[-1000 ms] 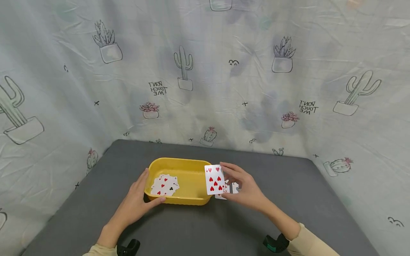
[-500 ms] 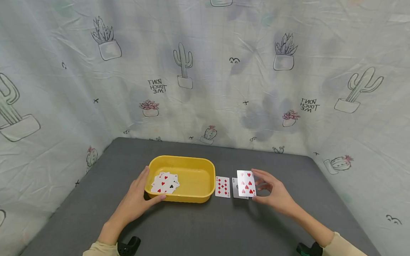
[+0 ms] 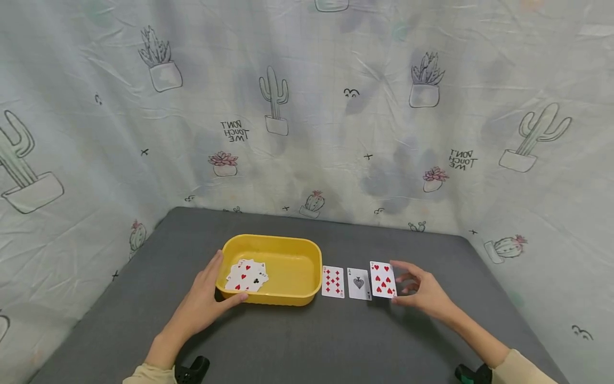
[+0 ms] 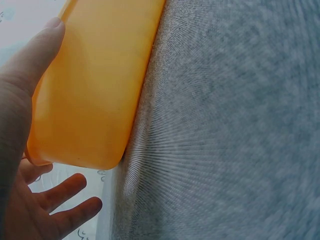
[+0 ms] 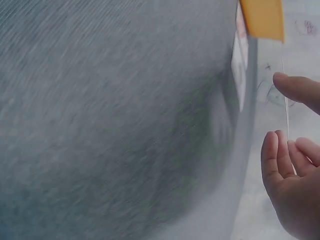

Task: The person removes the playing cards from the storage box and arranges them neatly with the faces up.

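Between the thumb and fingers of my right hand (image 3: 424, 290) is a seven of hearts playing card (image 3: 382, 280), face up. It sits right of an ace of spades (image 3: 359, 284) and a diamonds card (image 3: 333, 281), both lying on the table. In the right wrist view the held card (image 5: 286, 117) appears edge-on, raised over the surface. My left hand (image 3: 203, 301) holds the left front corner of a yellow tray (image 3: 273, 299), thumb on the front rim, fingers along the end. Some fingers (image 4: 80, 215) spread apart, off the tray. Several overlapping cards (image 3: 247, 276) lie inside it, at the left.
A dark grey cloth covers the table (image 3: 297, 346). Behind and beside it hangs a pale curtain (image 3: 326, 117) printed with cacti and potted plants. The tray's right end stands close to the diamonds card.
My right hand has carried the seven of hearts rightward from the tray's right end, past the diamonds card and ace of spades, and lowered it. My left hand stays at the tray.
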The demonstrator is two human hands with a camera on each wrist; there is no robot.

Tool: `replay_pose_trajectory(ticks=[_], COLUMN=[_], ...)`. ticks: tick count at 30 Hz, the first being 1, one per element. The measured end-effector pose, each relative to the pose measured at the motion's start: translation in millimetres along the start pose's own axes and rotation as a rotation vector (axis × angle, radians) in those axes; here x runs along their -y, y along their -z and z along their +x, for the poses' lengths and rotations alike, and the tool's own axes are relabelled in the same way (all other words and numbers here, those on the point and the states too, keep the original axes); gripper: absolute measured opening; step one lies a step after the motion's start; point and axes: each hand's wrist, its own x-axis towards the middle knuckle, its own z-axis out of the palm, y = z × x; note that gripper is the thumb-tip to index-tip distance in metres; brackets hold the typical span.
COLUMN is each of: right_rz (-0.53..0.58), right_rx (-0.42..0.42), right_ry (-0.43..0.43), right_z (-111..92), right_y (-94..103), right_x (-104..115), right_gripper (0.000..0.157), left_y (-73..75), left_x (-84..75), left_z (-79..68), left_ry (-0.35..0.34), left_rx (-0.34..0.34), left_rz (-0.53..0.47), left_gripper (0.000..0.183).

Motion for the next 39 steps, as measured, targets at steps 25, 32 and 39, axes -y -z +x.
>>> replay_pose_trajectory(ticks=[25,32,39], right_rz=[-0.028,-0.043,-0.063], right_rx=[0.139,0.173,0.176], right_ry=[-0.165,-0.152,-0.154], right_z=[16.9,17.7,18.3], right_y=[12.7,12.4,11.3], right_x=[-42.3,-40.3,-39.8], right_gripper=[0.085,0.084,0.085], left_y=[-1.4,-2.3,-3.4], left_x=[-1.3,-2.1,-3.2], left_z=[2.0,-0.7,-2.4], left_ry=[0.013,0.023,0.023], left_rx=[-0.002,0.000,-0.004], left_rz=[0.011,0.014,0.011], left_gripper=[0.121,0.121,0.121])
